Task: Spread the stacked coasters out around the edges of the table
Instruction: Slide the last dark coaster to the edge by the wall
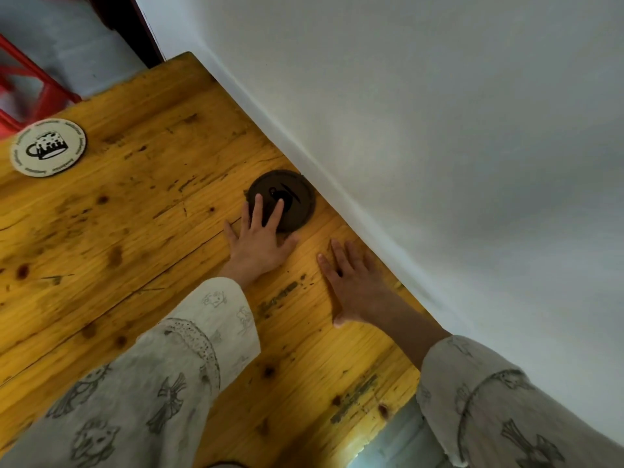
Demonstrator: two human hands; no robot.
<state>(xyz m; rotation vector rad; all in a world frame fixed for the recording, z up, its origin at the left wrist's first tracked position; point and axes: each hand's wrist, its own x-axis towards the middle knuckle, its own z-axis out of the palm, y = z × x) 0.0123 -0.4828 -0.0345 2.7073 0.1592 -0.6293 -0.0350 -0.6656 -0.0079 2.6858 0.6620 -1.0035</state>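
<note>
From the head view I am looking down on a yellow wooden table [141, 211] whose long side runs against a white wall [439, 130]. I take the dark coaster [293, 194] as my landmark: it lies flat at the table's wall-side edge, its rim just beside the wall.

My left hand [258, 243] lies flat and spread, with two fingertips [258, 201] pressing on the near part of the dark coaster; nothing is pinched, the fingers are apart and the palm rests on the wood just below the coaster.

My right hand [351, 282] lies nearer to me than the dark coaster, to its right along the same wall-side edge, palm down with fingers extended and holding nothing. It does not touch the coaster.

A cream coaster [48, 147] printed with a mug lies well apart from the dark one, far to its left at the table's opposite edge. Beyond it a red frame [30, 86] shows on the floor. Both arms wear pale patterned sleeves [175, 359].
</note>
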